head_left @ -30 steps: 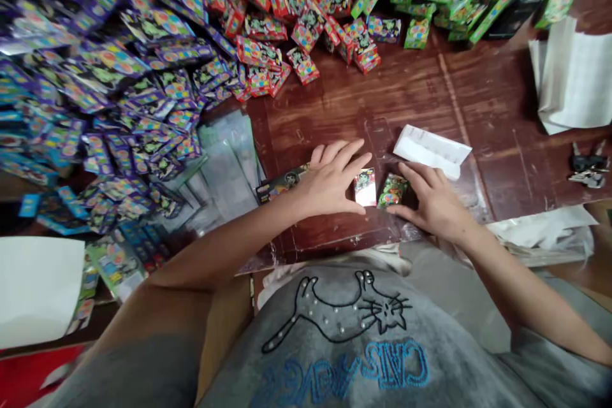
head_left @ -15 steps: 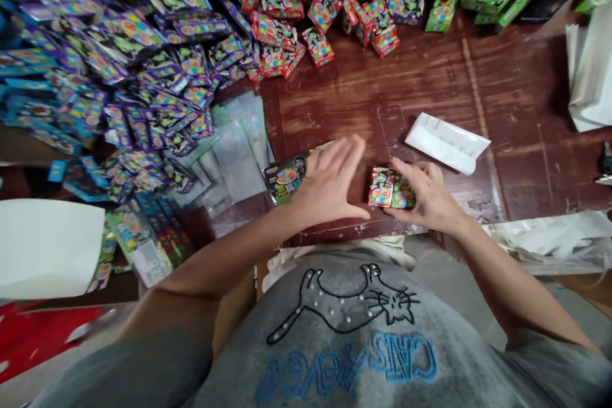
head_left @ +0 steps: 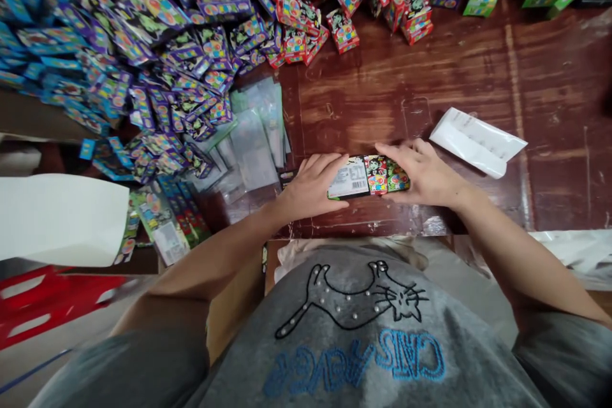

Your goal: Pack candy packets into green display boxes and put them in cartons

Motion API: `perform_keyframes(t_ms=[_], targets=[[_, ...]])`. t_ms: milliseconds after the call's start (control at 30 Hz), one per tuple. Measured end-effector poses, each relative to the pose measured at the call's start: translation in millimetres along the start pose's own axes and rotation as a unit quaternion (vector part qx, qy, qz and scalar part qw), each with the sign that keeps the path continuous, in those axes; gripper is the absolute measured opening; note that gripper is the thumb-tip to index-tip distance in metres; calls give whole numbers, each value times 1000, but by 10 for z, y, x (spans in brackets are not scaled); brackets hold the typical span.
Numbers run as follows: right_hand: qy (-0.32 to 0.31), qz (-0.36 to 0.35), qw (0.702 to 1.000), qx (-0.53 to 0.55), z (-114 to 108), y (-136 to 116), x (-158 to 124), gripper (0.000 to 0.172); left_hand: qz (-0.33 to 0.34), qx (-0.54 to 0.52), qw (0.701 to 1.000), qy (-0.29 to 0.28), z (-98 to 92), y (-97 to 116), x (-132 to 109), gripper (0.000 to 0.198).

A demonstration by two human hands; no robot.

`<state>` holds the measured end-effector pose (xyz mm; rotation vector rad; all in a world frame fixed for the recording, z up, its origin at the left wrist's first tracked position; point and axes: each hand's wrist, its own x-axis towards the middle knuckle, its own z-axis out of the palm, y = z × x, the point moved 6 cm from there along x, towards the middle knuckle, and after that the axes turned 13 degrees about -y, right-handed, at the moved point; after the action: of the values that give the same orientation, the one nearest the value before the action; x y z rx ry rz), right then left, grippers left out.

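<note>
Two small glossy cartons [head_left: 386, 174], flat printed card [head_left: 349, 179], scuffed wooden table [head_left: 430, 76]

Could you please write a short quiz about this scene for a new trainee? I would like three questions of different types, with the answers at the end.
1. Choose one: what do the left hand and the right hand hold between them?
A) a row of small boxes
B) a bunch of keys
C) a roll of tape
2. True or false: the white paper slip lies under the left hand.
3. Fill the gap: on the wooden table, the heap of boxes on the person's left is mostly ____ in colour.
Key: 1 A. 2 False: it lies apart, to the right of the right hand. 3 purple.
</note>
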<state>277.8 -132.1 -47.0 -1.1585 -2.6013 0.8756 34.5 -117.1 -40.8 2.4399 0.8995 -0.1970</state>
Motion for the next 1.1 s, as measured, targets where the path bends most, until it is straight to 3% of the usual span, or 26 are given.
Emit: perform_keyframes(t_ms=[133, 233, 333, 567, 700, 800, 867, 967, 1100], targets=[[44, 24, 997, -58, 33, -145, -24, 94, -27, -18, 999, 40, 46, -31, -20, 105], [87, 82, 987, -107, -24, -224, -107, 86, -47, -24, 996, 72, 38, -61, -50, 105], [88, 111, 982, -121, -79, -216, -162, 84, -44, -27, 996, 74, 29, -73, -62, 104], [-1, -35, 999, -27, -72, -32, 35, 93, 24, -13, 999, 45, 57, 24, -27, 104], [-5, -69, 998, 1, -8, -18, 137, 104, 22, -9, 999, 41, 74, 32, -9, 101], [16, -62, 998, 16, -27, -25, 47, 117, 11, -5, 999, 49, 57, 29, -24, 98], [20, -46, 999, 12, -53, -12, -40, 106, 2, -1, 998, 56, 43, 44, -25, 99], [-4, -55, 998, 9, -62, -10, -89, 74, -4, 4, 998, 61, 39, 99, 16, 103], [-47, -89, 994, 35, -79, 22, -11, 62, 3, -7, 999, 51, 45, 154, 79, 104]])
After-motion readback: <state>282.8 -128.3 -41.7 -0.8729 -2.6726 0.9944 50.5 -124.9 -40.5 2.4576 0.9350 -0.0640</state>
